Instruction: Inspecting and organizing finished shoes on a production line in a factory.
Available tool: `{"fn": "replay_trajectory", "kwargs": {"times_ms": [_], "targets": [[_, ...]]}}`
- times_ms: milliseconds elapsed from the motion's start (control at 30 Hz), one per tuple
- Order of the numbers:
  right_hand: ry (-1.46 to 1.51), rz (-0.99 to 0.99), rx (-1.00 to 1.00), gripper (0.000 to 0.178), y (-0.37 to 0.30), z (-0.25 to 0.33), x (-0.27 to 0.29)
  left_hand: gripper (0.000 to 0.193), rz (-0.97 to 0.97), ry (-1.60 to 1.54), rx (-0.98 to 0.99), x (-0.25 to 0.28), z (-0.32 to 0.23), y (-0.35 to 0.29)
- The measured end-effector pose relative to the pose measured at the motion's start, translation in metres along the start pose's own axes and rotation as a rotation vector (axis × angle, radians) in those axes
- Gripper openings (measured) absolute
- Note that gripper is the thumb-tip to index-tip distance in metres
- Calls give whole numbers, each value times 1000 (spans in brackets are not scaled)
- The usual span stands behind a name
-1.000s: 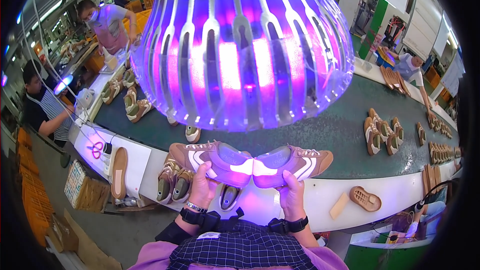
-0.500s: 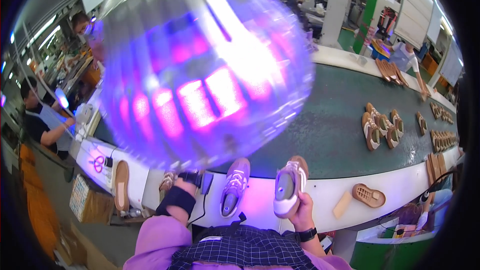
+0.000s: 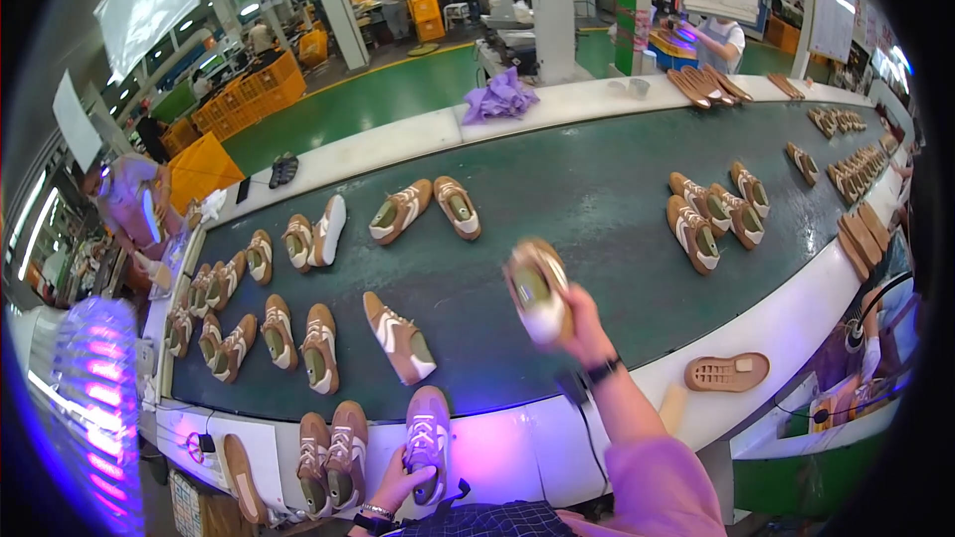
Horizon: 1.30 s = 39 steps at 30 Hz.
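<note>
My right hand (image 3: 587,326) grips a tan-and-white sneaker (image 3: 538,290) by its heel end and holds it up above the green conveyor belt (image 3: 597,209); the shoe is slightly blurred. At the near white edge, my left hand (image 3: 396,482) has its fingers closed on the heel of another laced sneaker (image 3: 429,430), which looks purple under the coloured light. Its toe points away from me. Just left of it stands a pair of brown sneakers (image 3: 347,443). A brown-and-white sneaker (image 3: 398,338) lies on the belt beyond my left hand.
A clear ribbed lamp cover (image 3: 96,403) glows purple at the far left. Several sneakers (image 3: 279,330) stand across the belt's left part, more (image 3: 708,214) to the right. A loose sole (image 3: 727,372) lies on the right ledge, a purple cloth (image 3: 500,96) on the far ledge. Co-workers (image 3: 134,204) work around.
The glowing ribbed cover has gone from in front of me to the far left. My right hand has carried its sneaker forward over the belt. My left hand has come down onto the purple-lit sneaker.
</note>
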State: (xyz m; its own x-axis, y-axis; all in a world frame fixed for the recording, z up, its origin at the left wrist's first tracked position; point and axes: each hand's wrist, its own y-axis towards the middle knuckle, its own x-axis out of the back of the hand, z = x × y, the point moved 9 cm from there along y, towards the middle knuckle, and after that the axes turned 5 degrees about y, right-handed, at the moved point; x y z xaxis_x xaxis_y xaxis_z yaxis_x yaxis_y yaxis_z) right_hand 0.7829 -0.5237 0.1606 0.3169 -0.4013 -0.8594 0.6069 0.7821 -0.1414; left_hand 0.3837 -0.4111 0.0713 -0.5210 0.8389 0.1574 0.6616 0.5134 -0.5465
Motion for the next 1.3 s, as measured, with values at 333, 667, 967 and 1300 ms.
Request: {"fn": "replay_trajectory", "kwargs": {"times_ms": [333,667,967,1300], "targets": [[-384,-248,-32,32,141,-10,59,94,-153,231,40,9,-22,40],[-1586,-1376,729,41,-27,326,243,89,-231,633,-183,15,-117,159],[-1476,-1241,80,64,-37,380,360,125,-257,1011,102,14,-81,201],[-1490,-1195,196,49,-42,345,358,100,-205,655,482,102,-9,192]]}}
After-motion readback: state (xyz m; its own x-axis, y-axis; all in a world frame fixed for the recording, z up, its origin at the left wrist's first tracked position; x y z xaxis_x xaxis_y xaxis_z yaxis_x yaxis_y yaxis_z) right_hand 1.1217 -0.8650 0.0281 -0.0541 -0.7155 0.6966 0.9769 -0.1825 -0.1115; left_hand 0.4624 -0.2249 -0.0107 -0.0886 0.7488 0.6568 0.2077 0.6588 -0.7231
